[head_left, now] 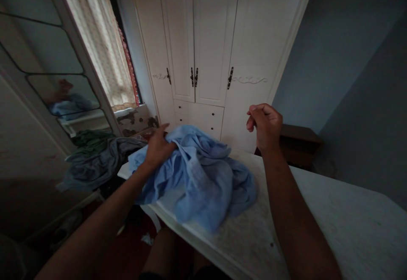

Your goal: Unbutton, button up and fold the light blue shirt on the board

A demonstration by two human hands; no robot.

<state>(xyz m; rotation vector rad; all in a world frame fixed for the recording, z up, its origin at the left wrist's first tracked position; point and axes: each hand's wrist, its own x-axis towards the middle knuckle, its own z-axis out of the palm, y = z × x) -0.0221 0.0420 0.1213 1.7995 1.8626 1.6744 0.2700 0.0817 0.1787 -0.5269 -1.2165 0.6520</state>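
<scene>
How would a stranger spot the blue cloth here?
Find the white table in front of the tall wardrobe. Toward the table's left end, touched by the left hand, lies the crumpled blue cloth. Its light blue sets it apart from the darker gray cloth and green cloth farther left.

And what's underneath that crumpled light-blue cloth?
The crumpled light-blue cloth lies on a long white table, whose top shows to its right. Its folds hide the surface directly beneath, so whether anything else lies under there cannot be seen.
</scene>
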